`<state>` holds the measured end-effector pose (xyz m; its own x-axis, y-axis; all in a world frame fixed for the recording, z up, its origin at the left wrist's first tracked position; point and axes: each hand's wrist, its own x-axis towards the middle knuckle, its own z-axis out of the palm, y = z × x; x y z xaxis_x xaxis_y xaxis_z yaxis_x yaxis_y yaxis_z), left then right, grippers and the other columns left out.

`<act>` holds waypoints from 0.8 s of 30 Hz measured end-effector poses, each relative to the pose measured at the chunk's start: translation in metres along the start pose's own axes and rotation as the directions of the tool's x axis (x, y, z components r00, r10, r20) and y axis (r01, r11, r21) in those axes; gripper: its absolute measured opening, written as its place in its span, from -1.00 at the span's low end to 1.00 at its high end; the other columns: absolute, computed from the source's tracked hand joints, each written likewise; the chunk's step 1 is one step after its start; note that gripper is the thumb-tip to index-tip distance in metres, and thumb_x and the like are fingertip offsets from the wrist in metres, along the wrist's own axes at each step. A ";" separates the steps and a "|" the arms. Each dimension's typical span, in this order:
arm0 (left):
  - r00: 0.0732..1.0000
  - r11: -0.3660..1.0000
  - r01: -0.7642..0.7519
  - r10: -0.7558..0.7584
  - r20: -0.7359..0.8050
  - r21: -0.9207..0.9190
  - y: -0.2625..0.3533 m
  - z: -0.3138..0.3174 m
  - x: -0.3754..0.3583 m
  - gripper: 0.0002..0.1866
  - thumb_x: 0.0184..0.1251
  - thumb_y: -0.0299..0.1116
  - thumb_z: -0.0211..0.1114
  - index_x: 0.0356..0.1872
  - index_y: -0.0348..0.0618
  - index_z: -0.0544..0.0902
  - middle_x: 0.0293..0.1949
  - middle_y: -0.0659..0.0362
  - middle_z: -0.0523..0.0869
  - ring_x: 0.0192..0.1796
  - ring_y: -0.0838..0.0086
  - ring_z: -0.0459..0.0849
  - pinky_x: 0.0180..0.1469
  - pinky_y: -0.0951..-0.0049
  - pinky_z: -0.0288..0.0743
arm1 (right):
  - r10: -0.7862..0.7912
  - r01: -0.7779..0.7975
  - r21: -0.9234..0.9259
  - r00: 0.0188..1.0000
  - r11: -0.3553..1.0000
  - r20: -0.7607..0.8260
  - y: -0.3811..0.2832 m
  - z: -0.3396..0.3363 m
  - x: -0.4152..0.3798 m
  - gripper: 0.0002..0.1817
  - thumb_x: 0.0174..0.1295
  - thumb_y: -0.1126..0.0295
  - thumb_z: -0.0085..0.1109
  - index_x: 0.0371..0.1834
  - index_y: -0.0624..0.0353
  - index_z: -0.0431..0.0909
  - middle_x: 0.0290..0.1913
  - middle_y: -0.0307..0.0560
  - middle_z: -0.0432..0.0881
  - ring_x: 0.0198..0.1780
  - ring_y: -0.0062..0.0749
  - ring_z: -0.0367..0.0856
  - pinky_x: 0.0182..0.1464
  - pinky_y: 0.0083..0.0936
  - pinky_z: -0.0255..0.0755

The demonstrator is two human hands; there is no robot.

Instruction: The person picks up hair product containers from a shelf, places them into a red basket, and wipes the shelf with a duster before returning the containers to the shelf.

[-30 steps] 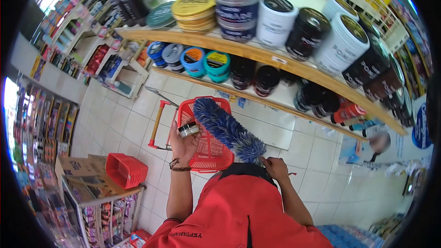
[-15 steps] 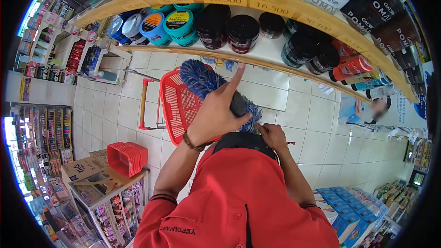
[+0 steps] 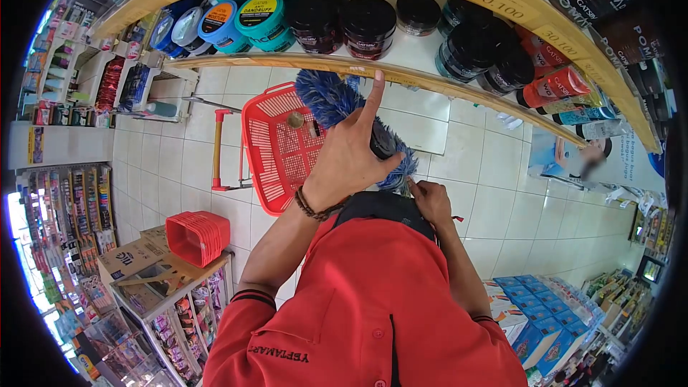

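Left hand [image 3: 349, 158] around dark jar [image 3: 382, 145]

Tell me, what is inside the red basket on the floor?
Inside the red basket one small round jar shows. The blue duster and the left hand cover its right part, so anything there is hidden.

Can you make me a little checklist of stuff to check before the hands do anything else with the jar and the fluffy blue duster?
1. Left hand grips the dark jar: ok.
2. Jar lid tight: cannot tell, hand covers it.
3. Right hand holds the blue duster by its base: ok.
4. Free spot on the lower shelf among the jars: ok, a bare patch shows.
5. Red basket on the floor out of the way: ok.
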<state>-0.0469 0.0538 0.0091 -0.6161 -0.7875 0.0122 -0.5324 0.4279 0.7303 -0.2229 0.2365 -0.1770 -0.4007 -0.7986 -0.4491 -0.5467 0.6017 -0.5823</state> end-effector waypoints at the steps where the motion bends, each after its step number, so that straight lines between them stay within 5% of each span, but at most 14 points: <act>1: 0.999 0.978 0.019 -0.010 0.043 -0.209 0.002 -0.002 -0.003 0.23 0.01 -0.32 0.64 0.73 -0.13 0.05 -0.21 -0.04 0.72 -0.14 0.16 0.77 0.01 0.20 0.64 | -0.004 0.004 0.004 1.000 1.000 0.000 0.000 -0.001 0.001 -0.35 0.47 -0.20 0.17 -0.43 0.25 0.74 -0.50 0.24 0.67 -0.39 0.24 0.69 -0.29 -0.02 0.51; 2: 0.996 0.913 0.041 -0.007 0.085 -0.406 0.003 -0.005 -0.004 0.18 0.04 -0.30 0.62 0.71 -0.17 0.11 -0.12 -0.01 0.73 -0.04 0.26 0.76 0.09 0.26 0.62 | -0.010 0.010 0.002 1.000 1.000 -0.002 0.000 -0.002 0.002 -0.35 0.47 -0.20 0.17 -0.43 0.25 0.74 -0.50 0.24 0.67 -0.39 0.24 0.69 -0.29 -0.02 0.51; 3: 0.997 0.913 0.035 -0.003 0.079 -0.405 -0.001 -0.006 -0.005 0.18 0.04 -0.30 0.62 0.71 -0.17 0.11 -0.12 -0.01 0.73 -0.04 0.26 0.76 0.09 0.26 0.62 | -0.013 0.013 -0.007 1.000 1.000 0.002 0.000 -0.002 0.002 -0.35 0.47 -0.20 0.17 -0.42 0.25 0.75 -0.49 0.25 0.67 -0.38 0.25 0.69 -0.28 -0.02 0.51; 5: 0.970 0.477 0.159 0.088 0.227 -0.865 -0.011 -0.008 -0.006 0.07 0.12 -0.22 0.57 0.66 -0.26 0.21 0.15 0.02 0.68 0.20 0.39 0.66 0.27 0.36 0.53 | -0.025 0.025 -0.015 1.000 1.000 0.001 0.001 -0.003 0.000 -0.35 0.47 -0.20 0.17 -0.41 0.24 0.75 -0.48 0.26 0.68 -0.38 0.26 0.70 -0.27 -0.01 0.52; 8: 0.963 0.349 0.078 0.217 0.162 -0.934 -0.006 -0.020 -0.004 0.00 0.18 -0.17 0.51 0.62 -0.32 0.26 0.34 0.00 0.58 0.33 0.41 0.59 0.35 0.35 0.49 | -0.043 0.043 -0.003 0.999 0.999 -0.010 0.003 -0.006 -0.001 -0.36 0.46 -0.20 0.17 -0.40 0.24 0.77 -0.46 0.27 0.69 -0.35 0.27 0.71 -0.25 -0.02 0.53; 12: 0.983 0.560 0.030 0.135 0.127 -0.828 0.015 -0.043 0.003 -0.13 0.35 -0.18 0.50 0.57 -0.36 0.32 0.31 -0.02 0.63 0.31 0.35 0.66 0.39 0.33 0.52 | -0.007 0.007 0.021 1.000 1.000 -0.011 0.006 -0.007 -0.002 -0.35 0.44 -0.23 0.18 -0.39 0.23 0.79 -0.44 0.28 0.71 -0.31 0.27 0.73 -0.20 -0.01 0.56; 14: 0.992 0.514 0.007 0.107 0.073 -0.858 0.020 -0.048 0.014 -0.12 0.41 -0.04 0.50 0.53 -0.42 0.33 0.25 -0.03 0.68 0.20 0.30 0.75 0.24 0.35 0.67 | -0.019 0.019 0.017 1.000 1.000 -0.010 0.012 -0.005 -0.001 -0.34 0.43 -0.24 0.18 -0.38 0.23 0.79 -0.42 0.28 0.72 -0.29 0.27 0.73 -0.18 0.00 0.56; 16: 0.955 0.465 0.177 0.131 0.265 -0.867 0.027 -0.068 0.023 -0.01 0.34 0.17 0.50 0.48 -0.46 0.34 0.19 -0.06 0.70 0.10 0.27 0.80 0.02 0.39 0.76 | -0.064 0.065 0.016 0.997 0.998 -0.045 0.011 -0.009 -0.004 -0.39 0.44 -0.16 0.19 -0.34 0.26 0.78 -0.46 0.27 0.69 -0.36 0.20 0.72 -0.25 -0.07 0.52; 17: 0.954 0.516 0.127 0.171 0.248 -0.847 0.029 -0.070 0.028 0.06 0.28 0.30 0.49 0.44 -0.48 0.35 0.14 -0.08 0.72 0.00 0.28 0.83 -0.15 0.47 0.74 | -0.050 0.051 0.023 0.998 0.998 -0.033 0.010 -0.012 -0.005 -0.38 0.45 -0.17 0.18 -0.34 0.26 0.79 -0.46 0.27 0.69 -0.36 0.20 0.72 -0.25 -0.07 0.52; 18: 0.953 0.533 0.114 0.181 0.244 -0.838 0.027 -0.072 0.033 0.06 0.28 0.30 0.49 0.44 -0.48 0.35 0.14 -0.08 0.72 0.00 0.28 0.83 -0.15 0.47 0.74 | -0.034 0.035 0.032 0.999 0.999 -0.019 0.010 -0.013 -0.007 -0.38 0.45 -0.18 0.18 -0.33 0.25 0.79 -0.45 0.28 0.69 -0.35 0.20 0.72 -0.25 -0.06 0.52; 20: 0.922 0.550 0.066 0.285 0.261 -0.833 0.025 -0.075 0.043 -0.29 0.50 0.01 0.42 0.39 -0.35 0.46 0.00 0.03 0.75 -0.11 0.43 0.79 -0.14 0.49 0.65 | -0.049 0.051 0.044 0.998 0.998 -0.045 0.019 -0.009 -0.007 -0.37 0.46 -0.18 0.18 -0.35 0.25 0.79 -0.48 0.27 0.68 -0.39 0.19 0.70 -0.27 -0.07 0.51; 22: 0.926 0.653 0.035 0.263 0.270 -0.757 0.051 -0.085 0.048 -0.27 0.49 0.02 0.43 0.43 -0.32 0.42 -0.02 0.08 0.73 -0.13 0.48 0.73 -0.12 0.49 0.61 | -0.014 0.017 0.071 0.998 0.997 -0.055 0.019 -0.013 -0.012 -0.38 0.45 -0.18 0.20 -0.36 0.26 0.78 -0.53 0.26 0.65 -0.44 0.18 0.69 -0.30 -0.07 0.50; 24: 0.913 0.648 0.027 0.294 0.283 -0.761 0.071 -0.089 0.052 -0.02 0.38 0.28 0.42 0.48 -0.39 0.34 0.19 -0.04 0.63 0.01 0.50 0.69 -0.14 0.59 0.57 | 0.008 0.000 0.092 0.997 0.996 -0.081 0.022 -0.014 -0.016 -0.38 0.45 -0.17 0.21 -0.38 0.26 0.78 -0.56 0.26 0.63 -0.47 0.17 0.67 -0.32 -0.06 0.49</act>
<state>-0.0647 0.0040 0.1223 -0.8835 -0.4673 0.0327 0.0803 -0.0822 0.9934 -0.2393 0.2622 -0.1731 -0.4632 -0.7921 -0.3974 -0.4762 0.6007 -0.6422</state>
